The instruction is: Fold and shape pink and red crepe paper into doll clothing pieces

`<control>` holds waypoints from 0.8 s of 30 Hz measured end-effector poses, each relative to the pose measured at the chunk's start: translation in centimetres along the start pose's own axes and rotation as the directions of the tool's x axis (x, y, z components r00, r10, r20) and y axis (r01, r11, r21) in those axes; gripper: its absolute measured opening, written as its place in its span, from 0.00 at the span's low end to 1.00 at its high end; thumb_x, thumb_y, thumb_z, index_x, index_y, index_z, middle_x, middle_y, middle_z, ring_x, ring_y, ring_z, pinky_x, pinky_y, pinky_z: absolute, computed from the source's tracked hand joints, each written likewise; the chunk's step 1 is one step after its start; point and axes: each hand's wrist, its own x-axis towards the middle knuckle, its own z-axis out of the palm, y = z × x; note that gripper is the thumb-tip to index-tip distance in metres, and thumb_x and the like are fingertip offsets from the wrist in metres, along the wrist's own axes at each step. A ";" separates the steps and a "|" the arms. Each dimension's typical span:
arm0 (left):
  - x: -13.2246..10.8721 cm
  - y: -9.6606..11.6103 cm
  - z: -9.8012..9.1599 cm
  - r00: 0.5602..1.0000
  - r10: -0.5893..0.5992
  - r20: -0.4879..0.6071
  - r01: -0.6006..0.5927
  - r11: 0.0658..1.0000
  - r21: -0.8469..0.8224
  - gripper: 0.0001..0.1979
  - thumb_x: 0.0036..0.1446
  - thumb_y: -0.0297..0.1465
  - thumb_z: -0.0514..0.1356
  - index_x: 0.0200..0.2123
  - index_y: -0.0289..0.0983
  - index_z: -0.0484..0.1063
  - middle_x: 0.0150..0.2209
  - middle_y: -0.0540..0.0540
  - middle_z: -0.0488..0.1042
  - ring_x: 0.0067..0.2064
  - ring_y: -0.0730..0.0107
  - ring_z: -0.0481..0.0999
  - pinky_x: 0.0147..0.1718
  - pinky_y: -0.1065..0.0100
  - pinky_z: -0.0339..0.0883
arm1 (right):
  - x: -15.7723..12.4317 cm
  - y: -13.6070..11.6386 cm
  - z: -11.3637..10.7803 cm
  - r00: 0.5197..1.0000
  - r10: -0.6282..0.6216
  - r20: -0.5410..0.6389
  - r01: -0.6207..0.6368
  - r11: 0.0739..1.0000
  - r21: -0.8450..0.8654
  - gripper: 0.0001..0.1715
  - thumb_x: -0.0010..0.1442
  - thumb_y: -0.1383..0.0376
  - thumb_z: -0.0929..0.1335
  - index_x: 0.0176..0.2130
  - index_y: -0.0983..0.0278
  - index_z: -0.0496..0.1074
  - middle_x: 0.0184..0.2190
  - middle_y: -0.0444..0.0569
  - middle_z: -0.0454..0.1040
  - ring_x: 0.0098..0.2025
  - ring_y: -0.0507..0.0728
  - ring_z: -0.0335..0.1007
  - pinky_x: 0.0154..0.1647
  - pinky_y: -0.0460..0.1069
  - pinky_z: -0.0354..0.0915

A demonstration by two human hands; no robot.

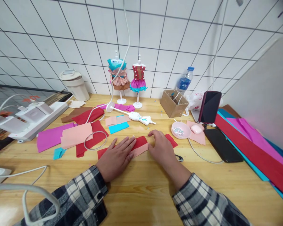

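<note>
A red paper strip (140, 142) lies over a pink strip (141, 150) at the middle of the table. Flat on the strips' left part rests my left hand (116, 157), fingers spread slightly and holding nothing. My right hand (162, 151) is at the right end of the pink strip, its fingers curled, thumb and index touching the paper's end; whether they pinch it is hard to see. Another red piece (171, 141) shows behind the right hand. Beside that wrist, a dark scissor handle (179, 158) is partly hidden.
A white mini mannequin (141, 118) lies behind the hands; two dressed ones (138, 78) stand by the wall. A cardboard box (172, 108), pink bowl (180, 130) and phone (209, 107) are at right. Colored paper (76, 135) and a power strip (41, 118) lie left.
</note>
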 end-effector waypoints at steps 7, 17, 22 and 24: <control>-0.1 0.0 0.0 1.000 0.004 -0.005 -0.004 1.000 -0.012 0.27 0.69 0.40 0.42 0.68 0.42 0.45 0.68 0.44 0.54 0.67 0.58 0.55 0.63 0.44 0.47 | -3.9 -0.1 -0.3 0.902 -0.427 0.053 0.428 0.878 -0.215 0.24 0.61 0.60 0.63 0.57 0.52 0.67 0.66 0.49 0.55 0.64 0.68 0.51 0.58 0.66 0.52; -0.1 -0.3 0.4 1.000 0.011 -0.008 -0.010 0.997 0.080 0.28 0.68 0.41 0.41 0.68 0.39 0.48 0.68 0.43 0.50 0.68 0.58 0.52 0.64 0.47 0.46 | -5.0 2.4 0.1 0.904 -0.400 0.151 0.428 0.842 -0.330 0.29 0.68 0.56 0.56 0.65 0.59 0.58 0.70 0.45 0.44 0.70 0.67 0.39 0.65 0.72 0.38; -0.1 -0.3 0.2 1.000 0.007 0.019 -0.009 0.996 0.092 0.28 0.68 0.42 0.40 0.67 0.38 0.49 0.68 0.43 0.50 0.68 0.57 0.52 0.63 0.46 0.49 | -4.3 2.5 -0.3 0.927 -0.359 0.109 0.375 0.870 -0.320 0.27 0.68 0.56 0.54 0.62 0.57 0.63 0.70 0.42 0.43 0.70 0.67 0.37 0.64 0.72 0.40; 0.0 -0.3 0.2 0.999 0.000 0.036 -0.003 0.997 0.080 0.28 0.68 0.42 0.40 0.68 0.38 0.48 0.69 0.43 0.50 0.68 0.57 0.51 0.63 0.46 0.47 | -4.0 2.6 -0.5 0.932 -0.352 0.090 0.363 0.881 -0.304 0.25 0.68 0.57 0.56 0.60 0.56 0.66 0.70 0.42 0.44 0.70 0.67 0.38 0.64 0.71 0.39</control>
